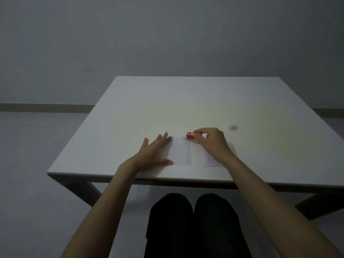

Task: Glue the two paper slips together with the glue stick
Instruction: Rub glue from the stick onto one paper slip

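Glue stick [193,135], pinched in the right hand's [212,141] fingers, touched the left slip's [181,152] far corner on the surface [204,101], while the flat, spread left hand [155,151] pinned it; light even strokes seemed best.

My left hand [155,150] lies flat, palm down, fingers spread and pointing toward one o'clock, with the thumb splayed out toward three o'clock. Its bare forearm runs back toward seven o'clock to the bottom edge of the view. My right hand [210,141] sits at three o'clock from the left one, well apart from it, curled into a pinch: thumb and fingertips are closed around the glue stick [195,135], which I hold nearly level, pointing toward nine o'clock. The right wrist is bent slightly, and that forearm stretches away toward five o'clock. My two knees show between the arms.
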Demonstrator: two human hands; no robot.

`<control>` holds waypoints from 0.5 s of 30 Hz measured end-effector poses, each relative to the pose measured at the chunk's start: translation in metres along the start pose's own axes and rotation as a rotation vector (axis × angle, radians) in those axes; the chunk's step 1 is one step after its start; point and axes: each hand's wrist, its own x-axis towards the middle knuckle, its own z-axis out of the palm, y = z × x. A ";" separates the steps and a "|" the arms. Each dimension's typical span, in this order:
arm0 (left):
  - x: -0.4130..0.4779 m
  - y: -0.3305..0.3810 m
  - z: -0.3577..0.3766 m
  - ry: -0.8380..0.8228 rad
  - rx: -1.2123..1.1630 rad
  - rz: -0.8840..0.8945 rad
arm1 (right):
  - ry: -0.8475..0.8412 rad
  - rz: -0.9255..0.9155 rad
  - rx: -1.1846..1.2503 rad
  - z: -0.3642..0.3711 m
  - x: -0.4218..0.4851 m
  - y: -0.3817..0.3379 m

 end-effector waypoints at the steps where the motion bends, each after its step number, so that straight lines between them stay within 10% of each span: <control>1: 0.000 -0.002 0.001 0.009 -0.005 0.007 | 0.017 0.011 0.054 -0.001 -0.002 -0.001; 8: 0.000 -0.006 -0.002 0.056 -0.150 0.071 | -0.201 0.337 1.085 -0.017 -0.025 -0.014; 15: -0.010 0.002 -0.002 0.241 -0.314 0.096 | -0.392 0.532 1.268 0.010 -0.049 -0.019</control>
